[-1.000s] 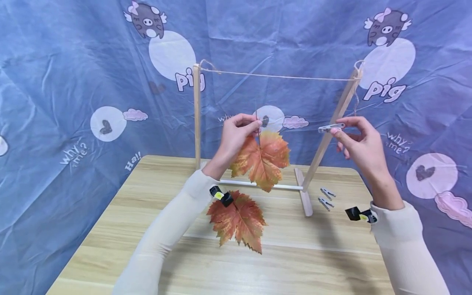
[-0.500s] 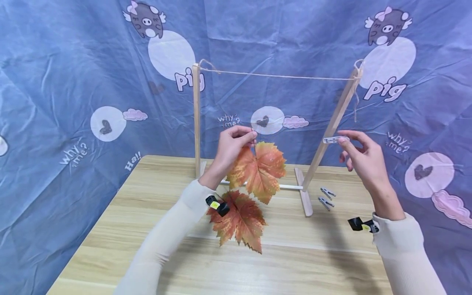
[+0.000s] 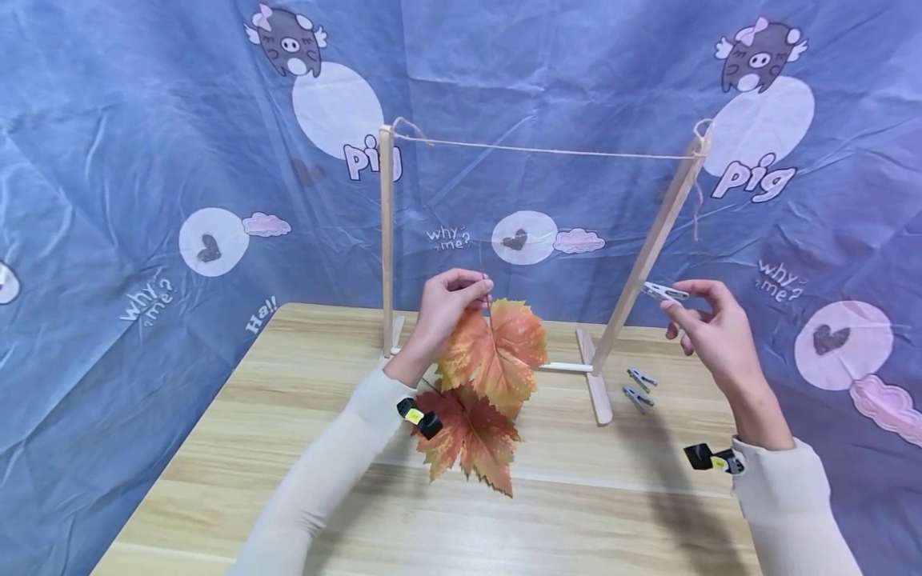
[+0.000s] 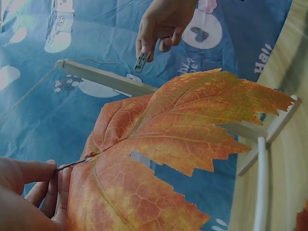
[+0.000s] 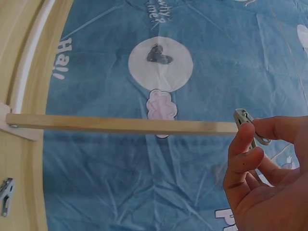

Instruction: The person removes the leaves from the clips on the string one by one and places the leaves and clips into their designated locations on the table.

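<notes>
An orange-yellow artificial maple leaf (image 3: 497,352) hangs from my left hand (image 3: 445,312), which pinches its thin stem between thumb and forefinger. In the left wrist view the leaf (image 4: 159,130) fills the middle, its stem running into the fingertips. My right hand (image 3: 720,336) pinches a small grey clothespin (image 3: 666,293) by one end, beside the right post of the wooden frame. The right wrist view shows this clothespin (image 5: 244,118) between thumb and forefinger. Below the held leaf, a redder leaf (image 3: 471,440) lies on the table, partly covered by it in the head view.
A wooden frame with a left post (image 3: 386,240) and a right post (image 3: 651,248) carries a string (image 3: 540,150) across its top. A white rod (image 3: 569,367) joins the posts low down. Two more clothespins (image 3: 639,390) lie on the table (image 3: 576,512) at right.
Both hands have moved down, the left one also slightly leftward with its leaf, which now overlaps the redder leaf. The clothespin has turned in my right fingers.
</notes>
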Tool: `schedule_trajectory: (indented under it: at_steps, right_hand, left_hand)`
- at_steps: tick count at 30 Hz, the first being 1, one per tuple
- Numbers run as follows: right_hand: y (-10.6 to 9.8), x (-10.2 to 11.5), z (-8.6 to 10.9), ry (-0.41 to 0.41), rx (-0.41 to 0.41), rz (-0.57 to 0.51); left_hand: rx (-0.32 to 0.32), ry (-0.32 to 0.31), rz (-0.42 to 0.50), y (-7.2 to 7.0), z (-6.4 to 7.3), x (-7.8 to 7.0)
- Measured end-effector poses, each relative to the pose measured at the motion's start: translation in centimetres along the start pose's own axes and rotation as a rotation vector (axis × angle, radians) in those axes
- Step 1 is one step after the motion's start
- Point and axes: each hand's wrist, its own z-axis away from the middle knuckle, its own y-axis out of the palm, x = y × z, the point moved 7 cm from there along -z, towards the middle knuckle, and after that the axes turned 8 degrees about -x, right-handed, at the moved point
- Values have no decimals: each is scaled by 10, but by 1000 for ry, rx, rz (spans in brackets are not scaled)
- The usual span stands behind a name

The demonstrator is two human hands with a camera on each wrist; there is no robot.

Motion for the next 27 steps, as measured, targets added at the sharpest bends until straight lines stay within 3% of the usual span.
schedule_trajectory:
  at_steps: [5, 10, 17, 22, 27]
  right_hand:
    - [-4, -10, 3, 9, -5, 112]
    - [-6, -27, 5, 44, 13, 148]
    - [-11, -51, 9, 22, 9, 239]
    - [-14, -67, 14, 41, 5, 257]
    - [-20, -89, 19, 110, 0, 247]
  left_hand:
    - [-10, -38, -11, -5, 2, 14]
    - [-24, -65, -19, -10, 4, 27]
    - [-34, -102, -13, -17, 8, 46]
    - [-56, -129, -8, -22, 12, 63]
    - [-80, -188, -15, -30, 16, 84]
